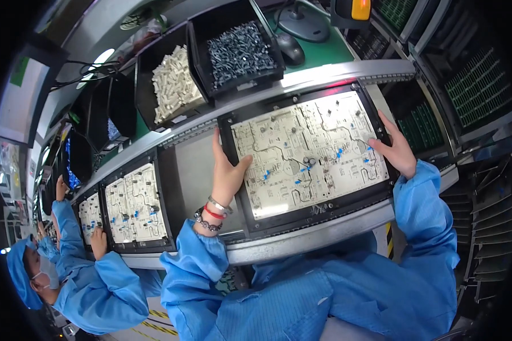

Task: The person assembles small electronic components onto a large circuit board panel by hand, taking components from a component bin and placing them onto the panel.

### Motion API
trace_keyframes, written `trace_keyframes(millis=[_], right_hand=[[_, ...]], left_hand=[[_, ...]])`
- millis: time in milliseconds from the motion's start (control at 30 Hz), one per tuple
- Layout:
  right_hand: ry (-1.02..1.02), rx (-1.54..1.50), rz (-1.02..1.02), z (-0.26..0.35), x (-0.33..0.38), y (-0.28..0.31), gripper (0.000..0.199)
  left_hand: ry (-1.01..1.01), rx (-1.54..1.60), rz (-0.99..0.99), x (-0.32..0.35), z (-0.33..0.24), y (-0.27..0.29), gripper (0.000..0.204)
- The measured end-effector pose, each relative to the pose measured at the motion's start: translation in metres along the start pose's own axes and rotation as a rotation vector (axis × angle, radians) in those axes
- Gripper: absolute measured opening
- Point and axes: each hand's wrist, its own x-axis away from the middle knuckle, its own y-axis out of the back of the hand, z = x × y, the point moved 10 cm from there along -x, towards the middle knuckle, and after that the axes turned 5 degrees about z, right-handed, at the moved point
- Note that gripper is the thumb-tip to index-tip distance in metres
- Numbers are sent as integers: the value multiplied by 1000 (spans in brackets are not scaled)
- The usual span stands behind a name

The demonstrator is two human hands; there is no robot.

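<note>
A whitish circuit board (318, 133) with small blue and dark parts lies in a black carrier frame (301, 224) on a metal rail conveyor in front of me. My left hand (228, 173) grips the frame's left side, its fingers along the outer edge and its thumb over the top by the board. On the opposite side, my right hand (398, 149) holds the right edge, with its thumb reaching in over the board's margin. Parts of the fingers on both hands are hidden behind the frame.
Past the rail stand black bins of white plastic pieces (173, 85) and dark metal screws (239, 54), and a computer mouse (290, 49). At left, a co-worker in blue (91, 290) handles other framed boards (135, 204). Racks with green boards (478, 88) stand to the right.
</note>
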Motion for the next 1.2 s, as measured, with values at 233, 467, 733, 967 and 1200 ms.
trace_keyframes(millis=[233,467,733,967,1200], right_hand=[[369,465,-27,117,25,-19,65],[631,495,564,122,59,-119,34],[882,559,650,130,37,-129,18],[627,374,355,139,22,-22,31],[403,492,577,80,46,-15,41]], left_hand=[[-323,-689,-3,33,-99,-8,73],[-214,-829,593,104,-97,-45,44],[-319,-818,701,102,-90,-46,48],[-657,-939,721,89,-101,-45,43],[-614,-896,826,64,-117,-57,41]])
